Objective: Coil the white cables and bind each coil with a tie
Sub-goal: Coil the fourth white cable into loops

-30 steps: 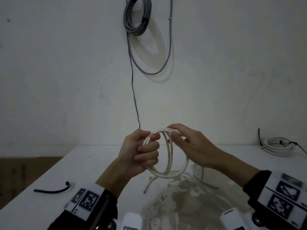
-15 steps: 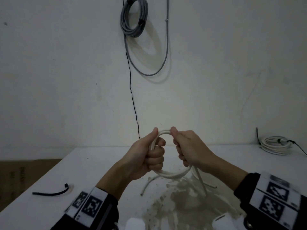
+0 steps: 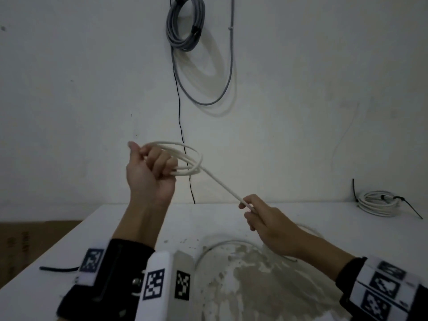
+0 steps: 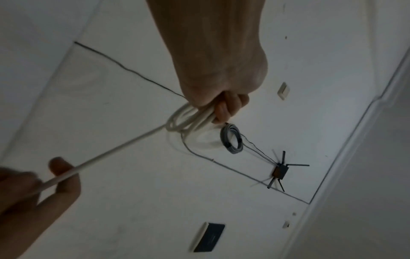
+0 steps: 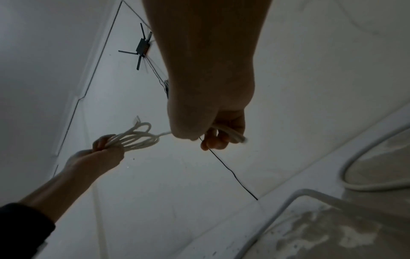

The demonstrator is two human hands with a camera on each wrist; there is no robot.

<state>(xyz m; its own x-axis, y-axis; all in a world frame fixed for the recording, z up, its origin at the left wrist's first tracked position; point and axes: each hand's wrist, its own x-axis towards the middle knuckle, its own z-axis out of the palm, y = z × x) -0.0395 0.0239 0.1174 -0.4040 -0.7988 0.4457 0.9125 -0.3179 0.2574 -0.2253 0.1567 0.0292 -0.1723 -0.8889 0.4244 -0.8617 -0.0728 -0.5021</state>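
Overhead, the left hand [image 3: 150, 174] is gripping the white cable coil [image 3: 185, 158] in curled fingers above the worktop [image 3: 208, 218], while the right hand [image 3: 268, 225] is pinching the taut white cable [image 3: 222, 185] lower down.

A dim room: white wall [image 3: 92, 89] behind a white table [image 3: 69, 262] with a stained, worn patch [image 3: 266, 286].

A grey cable coil [image 3: 185, 22] hangs high on the white wall [image 3: 69, 89], a thin black wire [image 3: 179, 107] dropping below it to the table's [image 3: 58, 262] far edge — a black router [image 4: 280, 171] is mounted higher up.
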